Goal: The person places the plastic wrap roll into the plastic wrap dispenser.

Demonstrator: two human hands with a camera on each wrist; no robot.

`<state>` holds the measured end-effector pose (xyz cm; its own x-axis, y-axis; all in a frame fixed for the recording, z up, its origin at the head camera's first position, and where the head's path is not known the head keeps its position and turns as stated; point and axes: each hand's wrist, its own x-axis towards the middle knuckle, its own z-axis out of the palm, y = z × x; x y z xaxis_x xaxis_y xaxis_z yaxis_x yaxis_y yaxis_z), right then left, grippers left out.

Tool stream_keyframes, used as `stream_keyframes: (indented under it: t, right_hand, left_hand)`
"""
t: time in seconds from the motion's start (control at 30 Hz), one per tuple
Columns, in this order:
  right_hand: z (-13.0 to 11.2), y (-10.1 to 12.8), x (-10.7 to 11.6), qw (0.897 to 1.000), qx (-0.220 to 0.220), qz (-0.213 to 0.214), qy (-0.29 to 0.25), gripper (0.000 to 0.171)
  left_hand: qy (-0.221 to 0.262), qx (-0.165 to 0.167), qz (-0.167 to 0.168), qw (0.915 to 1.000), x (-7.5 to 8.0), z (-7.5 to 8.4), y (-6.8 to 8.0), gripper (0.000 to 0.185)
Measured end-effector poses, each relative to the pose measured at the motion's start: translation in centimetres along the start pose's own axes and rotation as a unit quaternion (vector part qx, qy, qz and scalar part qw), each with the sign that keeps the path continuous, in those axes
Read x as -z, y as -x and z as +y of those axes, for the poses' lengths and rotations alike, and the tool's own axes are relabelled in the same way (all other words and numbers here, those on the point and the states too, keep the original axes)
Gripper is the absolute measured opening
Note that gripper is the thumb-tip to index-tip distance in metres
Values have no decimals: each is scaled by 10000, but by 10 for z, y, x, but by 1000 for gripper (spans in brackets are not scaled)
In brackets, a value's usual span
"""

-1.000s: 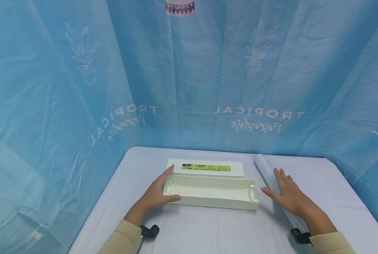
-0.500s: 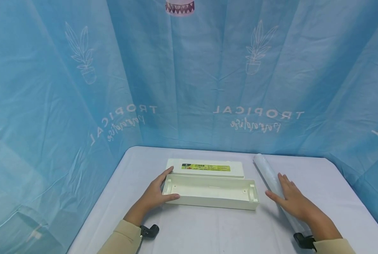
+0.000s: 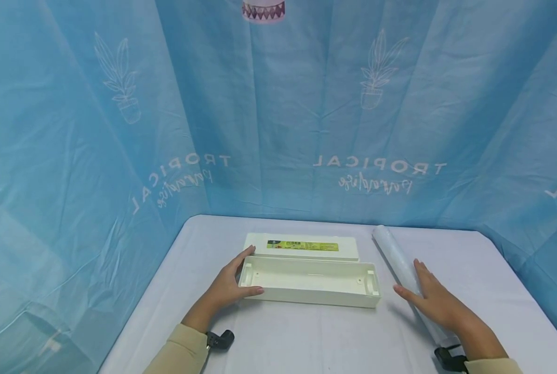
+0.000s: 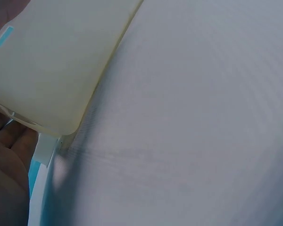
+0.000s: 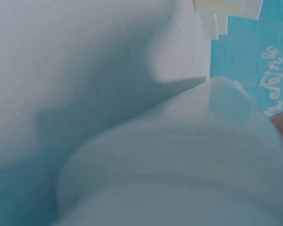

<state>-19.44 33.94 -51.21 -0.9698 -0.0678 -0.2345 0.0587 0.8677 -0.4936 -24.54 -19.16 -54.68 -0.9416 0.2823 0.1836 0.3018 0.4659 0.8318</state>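
Right hand (image 3: 439, 306) drawn back; gap separates roll (image 3: 395, 253), box (image 3: 316, 297).

The box (image 3: 316, 296) is cream, lid (image 3: 302, 254) white, label (image 3: 303, 245) yellow-green, roll (image 3: 397, 255) whitish, sleeves (image 3: 179, 349) beige, curtain (image 3: 283, 109) blue with white plant outlines (image 3: 375, 75)

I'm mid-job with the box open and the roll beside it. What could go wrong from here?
The roll looks round and lies on the table; the fingers of the right hand are not wrapped round it, so a nudge might send it rolling.
The lid lies just behind the box, whose left end the left hand spans; pushing the box back could shove it.
The black wrist device sits near the roll's near end and might bump it.
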Motion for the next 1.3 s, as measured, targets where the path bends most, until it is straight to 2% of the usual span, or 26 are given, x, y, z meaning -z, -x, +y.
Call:
stream_keyframes:
  t: [0.27,0.57,0.8,1.3]
  right_hand:
    - [5,1,-3,9997,-200,-93,-65,121]
    - [5,6,-4,9999,14,153,69,125]
    - [8,6,-4,9998,-41,170,92,128]
    - [16,11,-10,9980,240,551,172,110]
  left_hand:
    - [66,232,-3,9997,0,-2,-2,118]
    - [525,397,-105,9978,1,-3,-3,105]
    - [750,488,-169,9958,1,-5,-3,104]
    - [1315,215,-236,9908,-2,-7,-3,106]
